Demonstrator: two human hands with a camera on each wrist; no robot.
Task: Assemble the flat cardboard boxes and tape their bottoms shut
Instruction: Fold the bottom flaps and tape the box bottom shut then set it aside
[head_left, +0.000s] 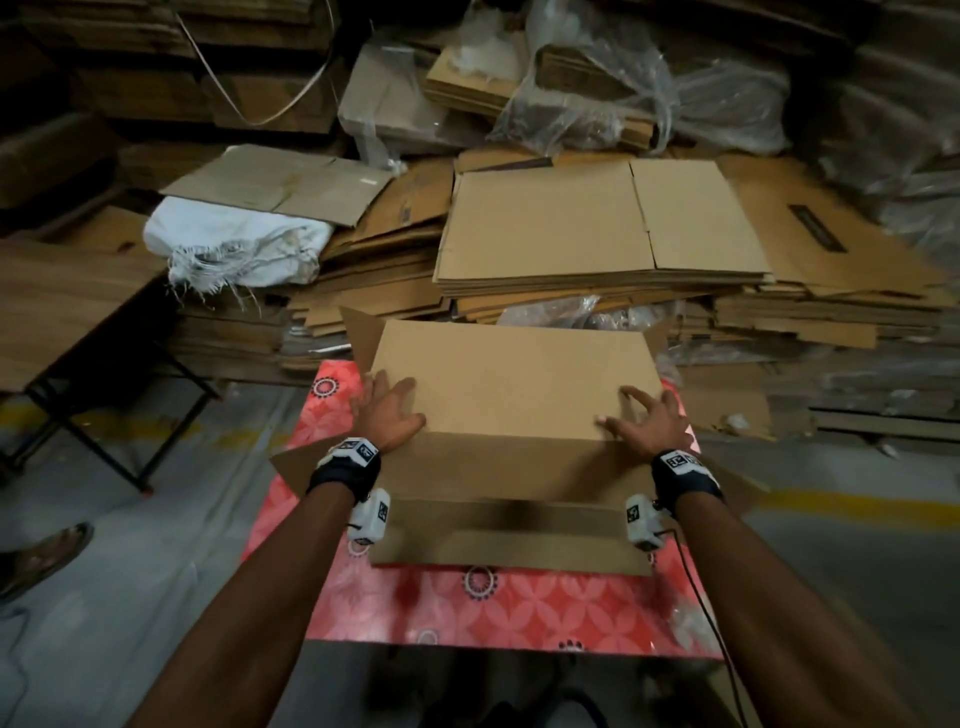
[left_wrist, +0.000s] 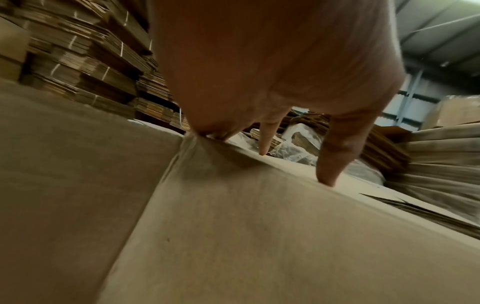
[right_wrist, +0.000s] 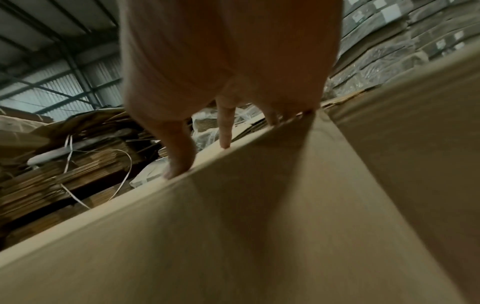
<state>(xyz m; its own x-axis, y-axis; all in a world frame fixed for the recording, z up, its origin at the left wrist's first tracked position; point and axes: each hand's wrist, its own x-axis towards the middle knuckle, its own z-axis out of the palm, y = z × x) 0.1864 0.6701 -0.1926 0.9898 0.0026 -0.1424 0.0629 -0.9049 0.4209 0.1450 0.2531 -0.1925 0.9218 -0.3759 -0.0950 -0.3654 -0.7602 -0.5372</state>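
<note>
A brown cardboard box (head_left: 514, 379) stands on the red patterned table (head_left: 519, 608) with its flaps spread out. Its far long flap is folded over the opening. My left hand (head_left: 387, 410) lies flat on that flap's left end, fingers straight. My right hand (head_left: 644, 423) presses the right end with spread fingertips. The near long flap (head_left: 514, 540) lies out flat towards me. In the left wrist view, straight fingers (left_wrist: 335, 160) touch the cardboard (left_wrist: 259, 236). The right wrist view shows fingertips (right_wrist: 179, 162) on the flap's edge (right_wrist: 233, 236). I see no tape.
A stack of flat cardboard boxes (head_left: 597, 223) sits just behind the table, with more stacks and plastic wrap (head_left: 623, 78) beyond. A white sack (head_left: 234, 244) lies at left above a dark folding table (head_left: 62, 306). Someone's sandalled foot (head_left: 41, 556) is on the floor at left.
</note>
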